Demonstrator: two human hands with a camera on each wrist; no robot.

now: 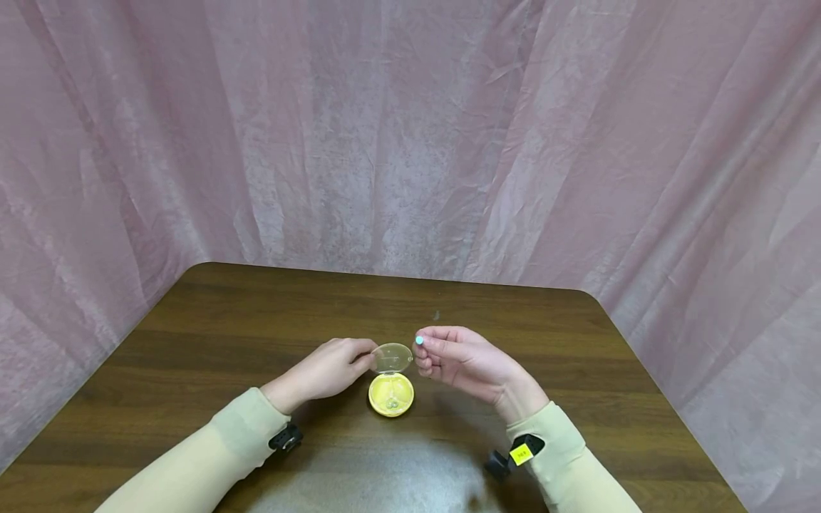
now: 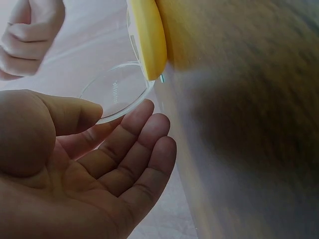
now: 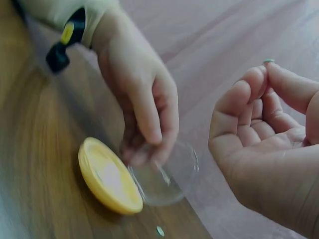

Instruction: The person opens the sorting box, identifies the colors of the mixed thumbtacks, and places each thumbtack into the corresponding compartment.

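Now the left hand [image 1: 330,367] pinches the lid [image 1: 394,358], lower centre; the right hand [image 1: 471,362] pinches a pill [image 1: 420,340], best lightly.

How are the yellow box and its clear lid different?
The box is yellow, while the lid is see-through. The box is thick; the lid is thin. The left hand pinches the lid, but no hand touches the box. Both look round, and their edges meet.
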